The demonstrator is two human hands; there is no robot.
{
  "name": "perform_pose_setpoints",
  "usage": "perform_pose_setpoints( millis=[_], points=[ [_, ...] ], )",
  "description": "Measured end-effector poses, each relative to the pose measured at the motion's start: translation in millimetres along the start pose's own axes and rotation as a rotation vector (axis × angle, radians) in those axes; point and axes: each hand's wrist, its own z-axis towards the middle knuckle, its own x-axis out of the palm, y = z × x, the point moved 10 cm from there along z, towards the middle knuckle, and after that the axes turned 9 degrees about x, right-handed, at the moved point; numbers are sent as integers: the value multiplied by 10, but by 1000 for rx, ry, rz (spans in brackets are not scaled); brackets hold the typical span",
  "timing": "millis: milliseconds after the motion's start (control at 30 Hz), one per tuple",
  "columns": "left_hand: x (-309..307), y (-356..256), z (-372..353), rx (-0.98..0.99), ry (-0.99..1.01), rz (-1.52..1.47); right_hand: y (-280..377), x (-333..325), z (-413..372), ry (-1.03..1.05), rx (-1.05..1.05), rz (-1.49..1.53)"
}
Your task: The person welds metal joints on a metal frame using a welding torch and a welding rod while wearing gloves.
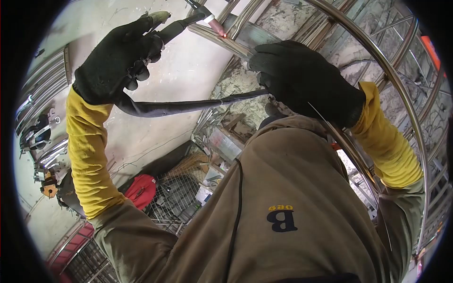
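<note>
Overhead of the jacket hem, at the far middle of the scene, a welding torch (214,24) meets a joint in the slender metal tubing (221,41). The torch has a dark handle, a pale collar and a pinkish, tapering nozzle; a small orange glow shows at its tip. The tubing is shiny and brownish-silver, its lengths running close together and branching near the glow.

On the left, the black-gloved left hand (123,59) has its fingers bent around the torch handle, one pale fingertip (161,17) sticking out. A dark sheathed cable (177,107) sags from beneath this hand and runs right, towards the other glove.

The black-gloved right hand (306,78) is at the tubing, just right of the nozzle, its fingers curled; I cannot tell exactly what they grip. A thin rod (322,116) crosses by its wrist. Farther right, a thick, polished curved tube (388,70) sweeps past the yellow sleeve (389,141).
</note>
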Motion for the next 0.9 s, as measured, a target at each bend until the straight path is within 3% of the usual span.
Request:
perform_pose_setpoints(
  millis=[67,133,267,333,367,433,467,533,567,633,733,900],
  points=[
    [38,20,-19,-21,18,-121,-96,41,-70,23,-10,181],
    [27,-92,-49,74,2,175,-171,89,-149,46,-21,363],
    [10,-38,-15,85,41,54,-362,162,-290,93,-41,725],
    [6,3,-15,37,43,81,-467,210,-339,115,-50,905],
    [-60,34,-32,-76,-44,123,-445,200,-318,126,-55,996],
    [-53,75,-51,-124,-43,83,-381,258,-244,198,-110,1390],
    [-49,80,-60,-124,-43,84,-360,238,-232,198,-110,1391],
    [28,33,-78,-70,-19,-62,-119,94,-133,129,-106,761],
    [36,-80,-104,9,-34,64,1,14,-81,93,-102,447],
    [52,-78,-111,-13,-40,11,111,-39,-9,19,-87,-182],
    [30,-45,-79,14,-7,33,0,178,27,184,-35,-313],
    [30,-65,-101,40,-1,80,-26,228,42,203,-23,-331]
  ],
)
